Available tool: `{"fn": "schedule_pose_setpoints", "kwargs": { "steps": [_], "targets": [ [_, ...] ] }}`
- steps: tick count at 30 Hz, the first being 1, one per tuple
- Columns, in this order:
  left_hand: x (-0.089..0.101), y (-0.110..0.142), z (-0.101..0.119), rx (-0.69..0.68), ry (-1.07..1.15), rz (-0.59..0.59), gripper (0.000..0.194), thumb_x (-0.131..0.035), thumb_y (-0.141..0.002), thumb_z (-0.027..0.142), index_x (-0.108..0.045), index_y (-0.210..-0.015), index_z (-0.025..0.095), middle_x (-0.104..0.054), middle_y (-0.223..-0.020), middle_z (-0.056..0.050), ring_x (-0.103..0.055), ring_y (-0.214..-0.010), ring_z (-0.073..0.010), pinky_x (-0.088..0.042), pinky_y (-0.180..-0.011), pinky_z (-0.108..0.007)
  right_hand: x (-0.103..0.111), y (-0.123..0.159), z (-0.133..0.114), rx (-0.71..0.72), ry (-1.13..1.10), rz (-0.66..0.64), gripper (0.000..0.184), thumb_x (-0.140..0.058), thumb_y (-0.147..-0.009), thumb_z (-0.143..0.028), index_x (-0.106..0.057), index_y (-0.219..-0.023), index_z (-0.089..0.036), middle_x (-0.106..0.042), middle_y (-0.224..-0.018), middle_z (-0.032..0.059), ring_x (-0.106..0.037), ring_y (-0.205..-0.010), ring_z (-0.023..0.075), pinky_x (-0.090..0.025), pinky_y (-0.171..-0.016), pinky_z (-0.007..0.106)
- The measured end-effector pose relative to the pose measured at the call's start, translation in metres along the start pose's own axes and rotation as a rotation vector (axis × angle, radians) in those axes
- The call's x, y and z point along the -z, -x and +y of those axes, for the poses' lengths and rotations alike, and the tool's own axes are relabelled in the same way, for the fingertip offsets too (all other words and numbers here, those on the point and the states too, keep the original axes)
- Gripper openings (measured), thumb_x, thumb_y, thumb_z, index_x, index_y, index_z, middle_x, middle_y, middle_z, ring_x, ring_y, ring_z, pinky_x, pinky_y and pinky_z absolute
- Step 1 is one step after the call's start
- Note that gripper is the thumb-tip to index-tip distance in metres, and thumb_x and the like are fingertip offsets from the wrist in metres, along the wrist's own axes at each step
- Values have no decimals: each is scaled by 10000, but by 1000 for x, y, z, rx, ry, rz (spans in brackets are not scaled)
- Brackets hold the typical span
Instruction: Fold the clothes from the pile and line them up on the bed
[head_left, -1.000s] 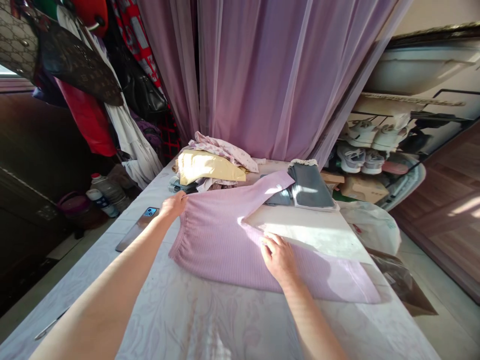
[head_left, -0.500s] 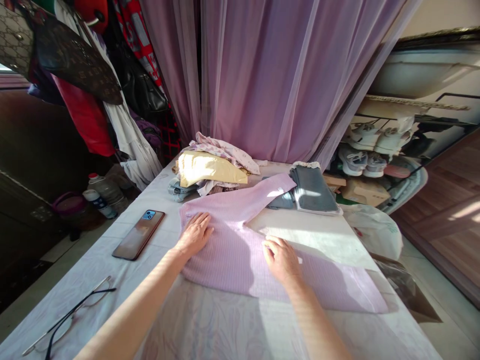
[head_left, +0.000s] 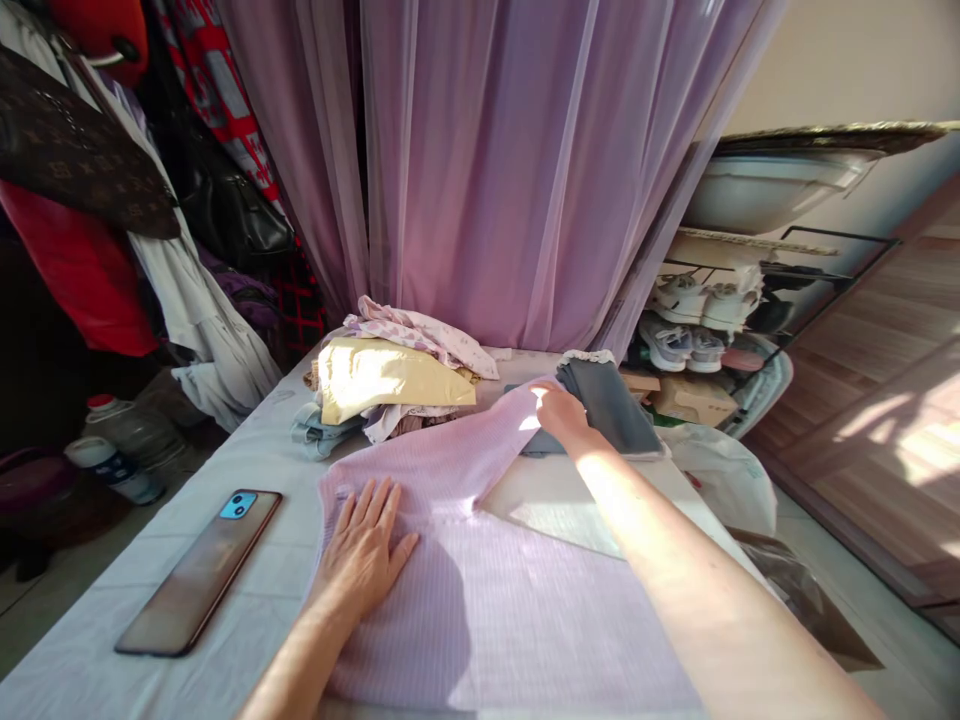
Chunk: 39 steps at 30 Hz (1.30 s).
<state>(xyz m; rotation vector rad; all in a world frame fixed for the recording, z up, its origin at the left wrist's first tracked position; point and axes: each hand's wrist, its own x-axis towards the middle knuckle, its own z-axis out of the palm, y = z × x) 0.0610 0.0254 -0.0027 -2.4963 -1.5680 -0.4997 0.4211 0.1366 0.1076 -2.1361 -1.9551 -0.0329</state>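
Observation:
Lilac ribbed trousers [head_left: 517,590] lie spread on the cloth-covered table [head_left: 90,610], one leg angled toward the back, the other running right under my forearm. My left hand [head_left: 367,540] rests flat near the waistband, fingers spread. At the cuff of the far leg, my right hand [head_left: 562,412] is closed, its fingers pinching the fabric. Just behind that hand lies folded dark grey clothing [head_left: 611,405] with a pale ruffled edge. A pile of clothes with a folded yellow garment [head_left: 390,378] sits beyond the waistband.
A phone [head_left: 202,572] lies on the table left of my left hand. Purple curtains [head_left: 480,180] hang behind the table. Bags and clothes hang at the left, above a plastic bottle [head_left: 135,430]. On the right, a rack holds shoes [head_left: 675,340] and a basin [head_left: 772,185].
My left hand let go of the waistband edge and flattened on the fabric. My right hand moved from the near leg to the far leg's cuff and closed on it. The view shifted.

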Motion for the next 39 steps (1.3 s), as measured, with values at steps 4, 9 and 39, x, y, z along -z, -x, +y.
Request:
{"fn": "schedule_pose_setpoints", "kwargs": {
  "steps": [4, 9, 39],
  "targets": [
    [0, 1, -1, -11, 9, 15, 645, -455, -921, 545, -503, -1450, 180, -469, -1514, -123, -405, -1416, -350, -364, -1136, -544, -15, -42, -5, 60, 30, -78, 562, -434, -839, -25, -601, -1344, -207, -554, -1446, 59, -519, -1283, 163, -381, -1037, 237],
    [6, 2, 3, -9, 7, -20, 631, -490, -914, 519, -481, -1468, 219, -438, -1539, -109, -394, -1424, -344, -357, -1144, -543, -29, -59, -8, 70, 76, -179, 384, -539, -858, -178, -693, -1207, -214, -684, -1238, 105, -626, -1085, 238, -457, -921, 329],
    [24, -7, 12, 98, 81, -140, 704, -523, -883, 540, -474, -1460, 140, -449, -1527, -163, -367, -1422, -380, -239, -1169, -590, -76, 73, -118, 377, 20, -353, 554, -380, -998, -471, -376, -1517, -276, -244, -1636, 63, -195, -1508, 243, -160, -1190, 552]
  ]
}}
